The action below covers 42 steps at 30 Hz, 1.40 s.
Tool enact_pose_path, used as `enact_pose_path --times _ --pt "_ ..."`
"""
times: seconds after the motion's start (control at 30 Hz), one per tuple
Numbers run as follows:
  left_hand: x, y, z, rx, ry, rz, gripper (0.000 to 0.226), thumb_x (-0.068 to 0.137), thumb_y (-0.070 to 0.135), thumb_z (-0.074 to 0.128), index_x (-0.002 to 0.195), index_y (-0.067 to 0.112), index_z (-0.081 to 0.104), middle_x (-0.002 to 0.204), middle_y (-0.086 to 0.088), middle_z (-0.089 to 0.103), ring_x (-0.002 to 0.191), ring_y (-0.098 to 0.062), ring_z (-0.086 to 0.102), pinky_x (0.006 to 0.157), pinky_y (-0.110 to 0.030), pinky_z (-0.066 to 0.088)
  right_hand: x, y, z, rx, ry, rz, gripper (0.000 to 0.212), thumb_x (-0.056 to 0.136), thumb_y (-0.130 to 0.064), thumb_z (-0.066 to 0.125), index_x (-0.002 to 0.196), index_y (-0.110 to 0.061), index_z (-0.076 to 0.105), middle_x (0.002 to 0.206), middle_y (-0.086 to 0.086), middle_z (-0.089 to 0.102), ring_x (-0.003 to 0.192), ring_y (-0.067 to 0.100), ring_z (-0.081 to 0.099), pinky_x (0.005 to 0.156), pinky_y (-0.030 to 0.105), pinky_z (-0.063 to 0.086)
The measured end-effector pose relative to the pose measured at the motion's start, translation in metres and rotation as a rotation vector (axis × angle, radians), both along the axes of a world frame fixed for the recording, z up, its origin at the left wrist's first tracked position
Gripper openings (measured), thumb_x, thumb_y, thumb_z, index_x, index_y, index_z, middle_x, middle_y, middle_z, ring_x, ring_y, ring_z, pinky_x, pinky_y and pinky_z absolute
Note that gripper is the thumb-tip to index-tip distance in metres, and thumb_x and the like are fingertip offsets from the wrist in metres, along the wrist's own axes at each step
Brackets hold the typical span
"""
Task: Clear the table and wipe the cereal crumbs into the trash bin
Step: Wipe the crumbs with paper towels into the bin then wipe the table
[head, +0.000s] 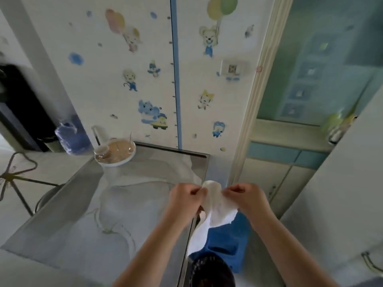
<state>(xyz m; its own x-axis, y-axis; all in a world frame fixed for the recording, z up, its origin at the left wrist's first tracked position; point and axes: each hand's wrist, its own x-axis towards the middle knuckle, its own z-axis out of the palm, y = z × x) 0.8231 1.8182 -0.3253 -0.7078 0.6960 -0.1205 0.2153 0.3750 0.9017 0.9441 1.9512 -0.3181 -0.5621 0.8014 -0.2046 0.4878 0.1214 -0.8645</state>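
Note:
A white cloth [215, 210] hangs between my two hands just past the right edge of the glass table [87, 214]. My left hand [184, 200] pinches its upper left corner and my right hand [246, 196] pinches its upper right corner. Below the cloth a dark round trash bin [211, 270] stands on the floor by the table's edge, partly hidden by my arms. At the table's far left corner sits a white bowl [116, 153] holding brown cereal and a small cup. No crumbs can be made out on the glass.
A blue stool [226, 243] stands beside the bin. A blue water bottle [70, 135] sits on the floor left of the bowl, next to a dark dispenser [22, 112]. The stickered wall [145, 69] backs the table; a cabinet [342, 204] stands at right.

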Motion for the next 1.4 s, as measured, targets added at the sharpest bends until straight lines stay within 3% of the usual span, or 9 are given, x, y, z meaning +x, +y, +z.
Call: enact_pose_path --times 0.2,0.37,0.5,0.63,0.73,0.8,0.9,1.2,1.4 --pt "-0.004 -0.022 0.048 -0.01 0.348 -0.017 0.044 0.093 0.044 0.054 0.061 0.015 0.061 0.048 0.003 0.047 0.045 -0.01 0.038 0.047 -0.028 0.031 -0.035 -0.06 0.053 0.057 0.172 -0.038 0.003 0.081 -0.027 0.075 0.081 -0.025 0.073 0.076 -0.01 0.071 0.074 0.007 0.065 0.059 0.019 0.046" --pt "-0.018 -0.043 0.056 0.028 0.319 -0.25 0.022 0.08 0.048 0.068 0.095 0.031 0.068 0.081 0.012 0.071 0.072 -0.003 0.066 0.066 -0.026 0.057 -0.049 -0.074 0.063 -0.042 0.284 -0.047 0.007 0.081 -0.023 0.076 0.087 -0.023 0.073 0.082 -0.004 0.075 0.075 0.013 0.072 0.071 0.03 0.061" --pt "-0.034 -0.047 0.059 0.091 0.412 -0.232 0.015 0.09 0.038 0.063 0.104 0.033 0.066 0.081 0.01 0.069 0.069 -0.001 0.062 0.062 -0.019 0.048 -0.055 -0.072 0.073 -0.181 0.387 0.066 0.012 0.084 -0.013 0.073 0.097 -0.015 0.073 0.089 0.004 0.077 0.081 0.016 0.074 0.082 0.035 0.06" --pt "-0.059 -0.042 0.069 0.184 0.243 -0.206 0.02 0.095 0.023 0.049 0.09 0.032 0.066 0.073 0.001 0.065 0.063 -0.012 0.053 0.06 -0.032 0.039 -0.064 -0.05 0.082 0.463 0.19 0.328 0.042 0.082 -0.034 0.073 0.122 -0.035 0.06 0.123 -0.019 0.06 0.114 -0.001 0.052 0.099 0.024 0.045" --pt "-0.08 -0.032 0.078 0.22 0.238 -0.247 0.014 0.091 0.034 0.049 0.097 0.036 0.062 0.081 -0.001 0.067 0.072 -0.027 0.06 0.064 -0.044 0.046 -0.08 -0.015 0.09 0.811 -0.019 0.495 0.059 0.075 -0.057 0.069 0.129 -0.039 0.053 0.142 -0.015 0.042 0.131 0.007 0.033 0.109 0.028 0.03" --pt "-0.096 -0.024 0.083 0.224 0.263 -0.256 0.015 0.091 0.035 0.05 0.1 0.034 0.061 0.087 -0.004 0.069 0.081 -0.032 0.063 0.073 -0.05 0.05 -0.087 0.011 0.101 0.68 -0.012 0.536 0.032 0.077 -0.052 0.072 0.102 -0.033 0.067 0.108 -0.016 0.065 0.103 0.002 0.057 0.092 0.024 0.047" --pt "-0.126 -0.01 0.088 0.198 0.282 -0.217 0.014 0.09 0.034 0.053 0.097 0.032 0.064 0.086 0.0 0.072 0.083 -0.03 0.066 0.079 -0.052 0.051 -0.098 0.045 0.114 0.507 0.092 0.593 0.019 0.078 -0.046 0.075 0.077 -0.03 0.066 0.07 -0.011 0.065 0.063 -0.002 0.056 0.061 0.012 0.044" --pt "-0.221 0.062 0.071 0.195 0.212 -0.113 0.01 0.084 0.037 0.062 0.093 0.036 0.066 0.092 0.002 0.076 0.091 -0.019 0.072 0.089 -0.051 0.055 -0.182 0.136 0.101 0.411 0.061 0.727 0.017 0.082 -0.042 0.074 0.08 -0.026 0.069 0.062 -0.012 0.059 0.054 -0.004 0.049 0.056 0.012 0.039" --pt "-0.296 0.136 -0.003 -0.063 0.261 -0.135 0.005 0.089 0.027 0.065 0.088 0.031 0.068 0.087 0.0 0.072 0.083 -0.011 0.065 0.083 -0.036 0.053 -0.266 0.203 0.019 0.17 -0.011 0.601 0.016 0.089 -0.023 0.07 0.082 -0.009 0.066 0.072 -0.003 0.07 0.062 0.012 0.072 0.059 0.022 0.056"
